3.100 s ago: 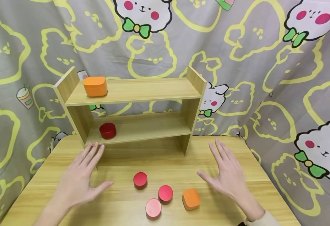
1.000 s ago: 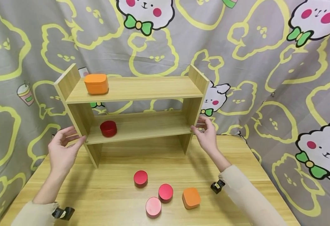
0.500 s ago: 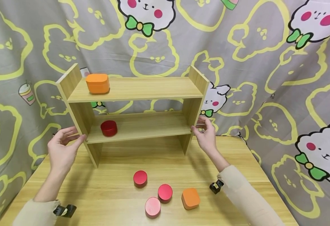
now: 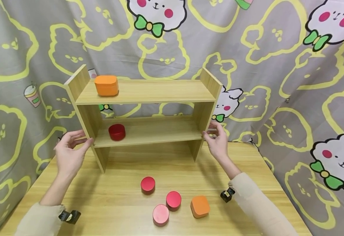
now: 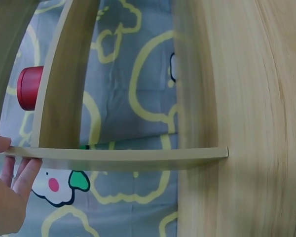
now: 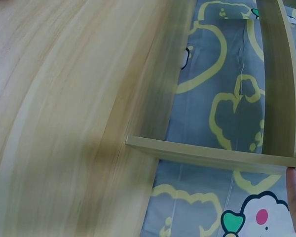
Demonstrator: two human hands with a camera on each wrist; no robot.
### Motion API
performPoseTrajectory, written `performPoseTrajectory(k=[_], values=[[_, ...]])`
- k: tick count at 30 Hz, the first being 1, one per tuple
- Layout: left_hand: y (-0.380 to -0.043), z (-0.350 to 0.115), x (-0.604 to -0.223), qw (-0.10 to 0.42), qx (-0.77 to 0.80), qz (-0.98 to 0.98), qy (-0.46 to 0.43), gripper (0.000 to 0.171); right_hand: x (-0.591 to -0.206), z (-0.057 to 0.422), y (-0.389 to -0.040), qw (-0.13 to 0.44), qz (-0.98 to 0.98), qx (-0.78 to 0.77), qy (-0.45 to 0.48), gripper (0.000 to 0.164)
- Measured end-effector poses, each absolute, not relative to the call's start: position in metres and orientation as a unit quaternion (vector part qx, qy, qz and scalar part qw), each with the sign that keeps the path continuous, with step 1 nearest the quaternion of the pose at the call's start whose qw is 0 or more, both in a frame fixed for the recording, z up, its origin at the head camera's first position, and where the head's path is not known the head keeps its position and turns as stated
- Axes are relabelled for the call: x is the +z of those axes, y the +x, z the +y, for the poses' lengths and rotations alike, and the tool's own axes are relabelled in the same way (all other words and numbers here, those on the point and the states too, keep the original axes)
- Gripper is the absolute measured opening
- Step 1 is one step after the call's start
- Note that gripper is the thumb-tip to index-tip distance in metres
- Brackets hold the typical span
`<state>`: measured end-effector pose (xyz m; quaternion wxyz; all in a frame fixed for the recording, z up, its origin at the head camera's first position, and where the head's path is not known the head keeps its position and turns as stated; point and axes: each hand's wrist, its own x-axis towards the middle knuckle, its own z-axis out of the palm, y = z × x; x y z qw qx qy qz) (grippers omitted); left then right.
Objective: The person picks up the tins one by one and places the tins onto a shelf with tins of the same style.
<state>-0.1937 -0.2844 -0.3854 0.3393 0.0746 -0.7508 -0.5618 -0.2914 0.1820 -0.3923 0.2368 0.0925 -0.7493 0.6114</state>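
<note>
A light wood two-tier shelf [image 4: 148, 91] stands on the table, with a person's hand at each end. My left hand [image 4: 70, 154] grips the left side panel [image 5: 133, 157], thumb on one face and fingers on the other in the left wrist view. At the other end, my right hand [image 4: 217, 144] pinches the right side panel [image 6: 207, 152], thumb at the front edge by the lower board. In the right wrist view only its fingertips [image 6: 293, 185] show. An orange box [image 4: 107, 86] sits on the top board's left, and a dark red round tin [image 4: 117, 132] on the lower board's left.
On the table [image 4: 116, 203] before the shelf lie a red round tin [image 4: 148, 185], another red one [image 4: 173, 200], a pink one [image 4: 161, 214] and an orange rounded square box [image 4: 200, 206]. A patterned curtain [image 4: 166, 49] hangs close behind and at both sides.
Both hands, spread over the table in the oldest frame, have reached forward and taken hold of the shelf's side panels. Since then the shelf's left end has shifted slightly back.
</note>
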Motion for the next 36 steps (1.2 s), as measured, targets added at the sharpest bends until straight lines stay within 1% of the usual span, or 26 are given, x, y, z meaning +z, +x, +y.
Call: performPoseTrajectory(k=[13,26,36], values=[[-0.205,-0.276,-0.384,0.327,-0.568,-0.753,0.057,0.035,-0.393,0.194,-0.282,0.255,-0.756,0.599,0.068,0.043],[-0.209,-0.272,-0.386,0.334,-0.565,-0.754,0.039,0.035,-0.393,0.201,-0.271,0.268,-0.752,0.595,0.087,0.040],[-0.216,-0.265,-0.385,0.334,-0.560,-0.758,0.023,0.036,-0.393,0.208,-0.267,0.269,-0.755,0.595,0.058,0.044]])
